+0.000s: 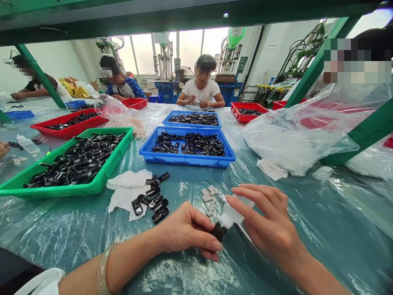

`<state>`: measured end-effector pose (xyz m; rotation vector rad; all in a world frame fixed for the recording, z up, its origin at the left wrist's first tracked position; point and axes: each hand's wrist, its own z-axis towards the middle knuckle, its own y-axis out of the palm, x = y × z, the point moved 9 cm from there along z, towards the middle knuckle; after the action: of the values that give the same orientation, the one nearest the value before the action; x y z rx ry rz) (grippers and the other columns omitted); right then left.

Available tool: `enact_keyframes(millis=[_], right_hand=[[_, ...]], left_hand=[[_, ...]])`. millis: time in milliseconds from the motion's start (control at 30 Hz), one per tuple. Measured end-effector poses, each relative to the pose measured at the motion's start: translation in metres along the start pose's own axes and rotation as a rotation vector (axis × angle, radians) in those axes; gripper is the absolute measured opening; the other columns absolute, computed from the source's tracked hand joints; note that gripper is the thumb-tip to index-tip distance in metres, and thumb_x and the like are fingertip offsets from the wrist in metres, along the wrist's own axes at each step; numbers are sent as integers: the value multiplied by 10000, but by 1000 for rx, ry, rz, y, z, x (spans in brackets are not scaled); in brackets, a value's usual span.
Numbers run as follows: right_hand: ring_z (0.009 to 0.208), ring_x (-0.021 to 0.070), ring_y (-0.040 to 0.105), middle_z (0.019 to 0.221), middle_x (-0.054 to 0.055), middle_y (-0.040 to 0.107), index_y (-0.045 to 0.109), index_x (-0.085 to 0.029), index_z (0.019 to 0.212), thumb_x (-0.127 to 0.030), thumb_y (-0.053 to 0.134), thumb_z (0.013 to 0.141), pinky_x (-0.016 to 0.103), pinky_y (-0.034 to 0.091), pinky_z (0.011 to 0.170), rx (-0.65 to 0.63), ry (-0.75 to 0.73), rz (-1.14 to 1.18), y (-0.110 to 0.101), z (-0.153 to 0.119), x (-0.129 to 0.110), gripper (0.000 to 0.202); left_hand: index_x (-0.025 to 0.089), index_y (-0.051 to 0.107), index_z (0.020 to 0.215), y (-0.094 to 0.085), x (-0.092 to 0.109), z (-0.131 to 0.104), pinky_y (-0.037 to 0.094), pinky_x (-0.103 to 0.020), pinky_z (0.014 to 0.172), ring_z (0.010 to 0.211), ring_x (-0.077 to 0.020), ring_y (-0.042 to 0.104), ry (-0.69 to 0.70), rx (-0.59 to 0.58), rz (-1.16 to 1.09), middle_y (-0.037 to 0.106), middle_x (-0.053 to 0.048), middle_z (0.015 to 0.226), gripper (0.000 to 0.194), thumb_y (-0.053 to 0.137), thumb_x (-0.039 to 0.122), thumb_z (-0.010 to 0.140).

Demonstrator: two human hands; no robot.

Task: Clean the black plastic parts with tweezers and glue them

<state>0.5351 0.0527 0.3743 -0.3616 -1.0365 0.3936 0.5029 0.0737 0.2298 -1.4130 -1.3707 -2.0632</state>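
My left hand (195, 231) pinches a small glossy black plastic part (219, 232) between thumb and fingers. Close by on the right, my right hand (267, 217) has its fingers stretched out; its thumb is hidden. Under its fingertips is a translucent white plastic object (242, 209), perhaps a small bottle, with a whitish end (226, 220) near the black part. A thin metal tool (250, 241) lies beneath the right hand. Beyond the hands lie pale square pads (208, 196) and tiny white pieces (182, 188). Several black parts (155, 200) rest partly on a white cloth (130, 186).
A green tray (118, 164) and two blue trays (187, 159) (192, 125) hold many black parts. Red trays (66, 129) stand farther back. Clear plastic bags (297, 139) are at right. Green posts (362, 131) flank the table; other people sit around it.
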Motion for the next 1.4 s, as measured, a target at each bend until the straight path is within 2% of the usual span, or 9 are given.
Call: enact_keyframes(millis=[567, 667, 767, 867, 1100, 1200, 1267, 1333, 1400], right_hand=[[1102, -120, 387, 1093, -212, 428, 552, -384, 938, -131, 504, 664, 35, 267, 979, -44, 63, -27, 10, -1, 13, 376], [976, -182, 401, 1061, -185, 457, 537, -331, 1023, -267, 519, 678, -64, 300, 826, -169, 259, 74, 24, -5, 35, 351], [716, -192, 401, 974, -127, 503, 524, -277, 1048, -482, 484, 673, -68, 247, 549, -535, 754, 359, 65, -35, 69, 429], [648, -177, 411, 866, -81, 518, 513, -205, 986, -571, 468, 637, -100, 266, 543, -733, 982, 481, 89, -61, 78, 507], [652, -117, 462, 854, -40, 518, 473, -154, 964, -616, 474, 581, -48, 348, 562, -788, 1029, 587, 114, -76, 78, 600], [685, -128, 476, 907, -45, 514, 449, -184, 1034, -571, 492, 595, -74, 354, 581, -814, 1023, 597, 112, -74, 77, 587], [756, -141, 489, 1014, -58, 492, 343, -266, 1185, -548, 511, 598, -98, 363, 611, -844, 1006, 603, 109, -72, 78, 672], [898, -148, 481, 1138, -86, 431, 220, -338, 1280, -560, 541, 576, -136, 326, 603, -828, 983, 527, 102, -70, 88, 804], [990, -138, 443, 1200, -99, 387, 192, -318, 1326, -525, 573, 571, -141, 292, 596, -743, 924, 408, 89, -62, 98, 871]], left_hand=[[6, 607, 798, -1, 4, 0, 471, -65, 551, 597, -43, 588, 25, 8, -29, 589, -54, 666, 413, 691, 318, 541], [-4, 601, 793, -4, 7, 0, 468, -74, 541, 568, -45, 581, 37, 56, -84, 589, -54, 646, 383, 694, 263, 534], [1, 607, 804, -7, 10, -1, 472, -88, 543, 563, -50, 580, 55, 94, -112, 592, -51, 647, 398, 708, 258, 517], [9, 615, 823, -9, 12, -2, 472, -93, 557, 568, -46, 577, 71, 106, -135, 604, -59, 661, 428, 722, 269, 500], [11, 642, 778, -18, 18, -2, 437, -100, 573, 587, -2, 528, 171, 169, -68, 582, -38, 721, 413, 747, 247, 456], [23, 672, 810, -18, 23, -2, 433, -86, 611, 664, 5, 535, 243, 171, 44, 593, -62, 787, 427, 741, 273, 471], [30, 682, 839, -17, 24, -2, 442, -84, 633, 678, 3, 545, 265, 166, 96, 604, -77, 800, 445, 734, 293, 484], [32, 685, 852, -17, 25, -2, 449, -78, 641, 675, 7, 550, 289, 163, 121, 618, -92, 819, 452, 730, 299, 491], [31, 687, 857, -16, 28, -2, 451, -67, 643, 671, 12, 553, 320, 152, 149, 628, -105, 830, 452, 726, 303, 498]])
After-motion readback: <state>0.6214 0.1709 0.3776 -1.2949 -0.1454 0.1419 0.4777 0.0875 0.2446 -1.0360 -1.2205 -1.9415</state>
